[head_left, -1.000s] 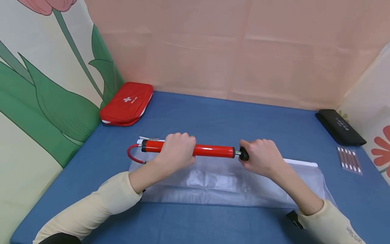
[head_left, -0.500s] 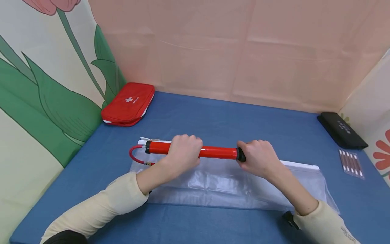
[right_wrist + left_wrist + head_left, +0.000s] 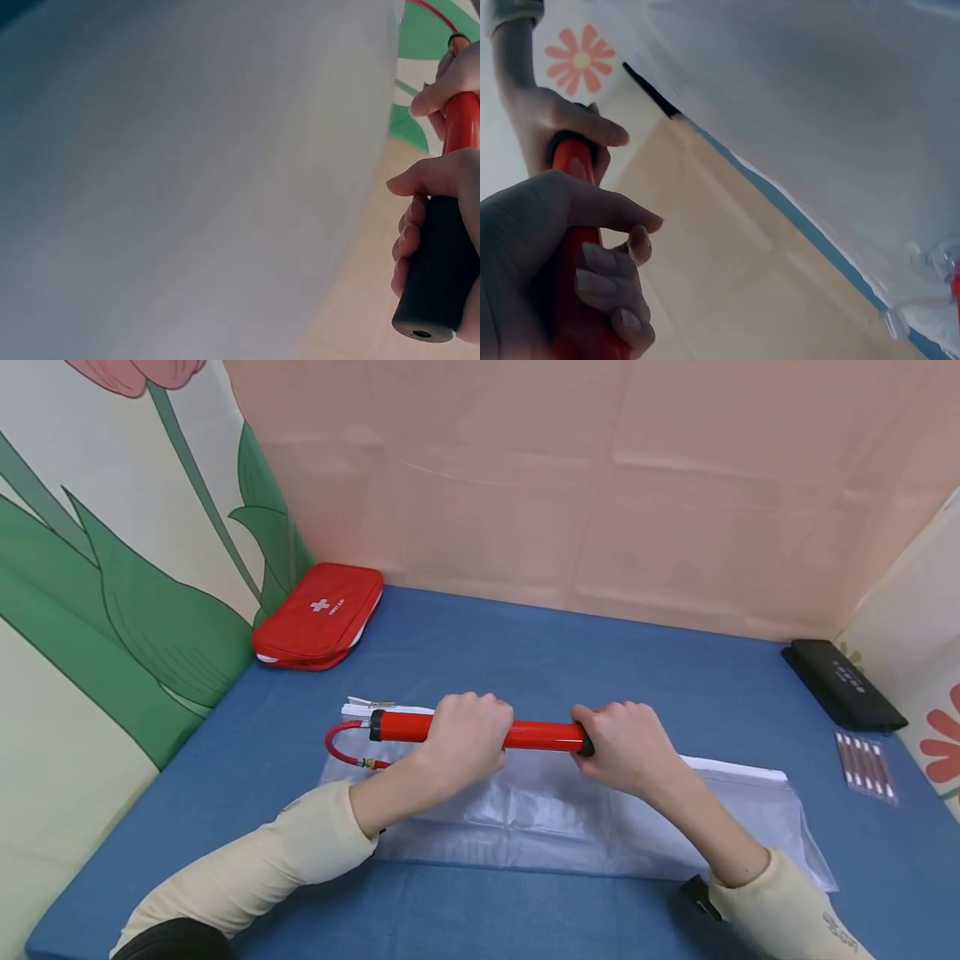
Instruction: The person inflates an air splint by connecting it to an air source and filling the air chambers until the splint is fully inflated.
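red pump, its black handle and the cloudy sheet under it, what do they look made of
Red pump: painted metal or hard plastic, I can't tell which; smooth, even red with a slight sheen.
Black handle: likely matte plastic or dense rubber, since it shows few highlights.
Cloudy sheet: probably soft, glossy plastic, as it wrinkles, glints and lets some blue show through.

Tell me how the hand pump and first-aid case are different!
The hand pump is a long, thin tube; the first-aid case is wide and flattish. The left hand and right hand grip the pump; the case lies on the blue table. The pump has black ends; the case has a white cross. Both are mostly red.
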A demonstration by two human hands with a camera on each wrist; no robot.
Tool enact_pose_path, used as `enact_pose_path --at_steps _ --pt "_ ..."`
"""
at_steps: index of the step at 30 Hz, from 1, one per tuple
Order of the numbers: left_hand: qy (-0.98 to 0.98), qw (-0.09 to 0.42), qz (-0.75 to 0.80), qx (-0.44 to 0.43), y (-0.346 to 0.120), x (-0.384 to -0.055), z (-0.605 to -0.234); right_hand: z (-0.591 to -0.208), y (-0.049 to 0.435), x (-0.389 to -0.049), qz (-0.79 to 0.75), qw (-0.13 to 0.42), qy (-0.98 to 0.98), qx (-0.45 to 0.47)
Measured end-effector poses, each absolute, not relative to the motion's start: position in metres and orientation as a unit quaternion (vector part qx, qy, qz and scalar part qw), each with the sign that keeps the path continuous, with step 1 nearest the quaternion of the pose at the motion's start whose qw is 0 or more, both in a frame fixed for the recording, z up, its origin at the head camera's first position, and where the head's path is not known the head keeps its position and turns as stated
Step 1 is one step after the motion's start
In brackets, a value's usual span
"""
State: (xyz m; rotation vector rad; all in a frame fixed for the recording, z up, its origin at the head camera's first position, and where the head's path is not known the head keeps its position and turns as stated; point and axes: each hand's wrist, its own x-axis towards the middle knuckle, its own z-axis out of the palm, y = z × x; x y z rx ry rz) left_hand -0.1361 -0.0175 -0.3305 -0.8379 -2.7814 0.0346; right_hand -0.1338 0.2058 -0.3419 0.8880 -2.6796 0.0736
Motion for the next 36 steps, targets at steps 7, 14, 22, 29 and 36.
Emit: enact_pose_path --at_steps 7,14,22,29,36 --pt "-0.958 0.083 0.003 -0.275 -0.038 -0.141 -0.325 -0.333 0.229 -0.130 0.024 0.154 -0.943 0.293" --pt "-0.963 0.079 -0.007 -0.259 -0.059 -0.143 -0.327 -0.334 0.264 -0.124 0.013 0.158 -0.950 0.270" --pt "-0.965 0.064 -0.016 -0.255 -0.055 -0.137 -0.327 -0.333 0.252 -0.121 0.020 0.157 -0.945 0.287" --pt "-0.966 0.062 -0.018 -0.250 -0.043 -0.133 -0.321 -0.327 0.237 -0.125 0.015 0.162 -0.943 0.290" --pt "-0.963 0.048 -0.023 -0.264 -0.034 -0.132 -0.320 -0.326 0.223 -0.124 0.009 0.142 -0.945 0.295"
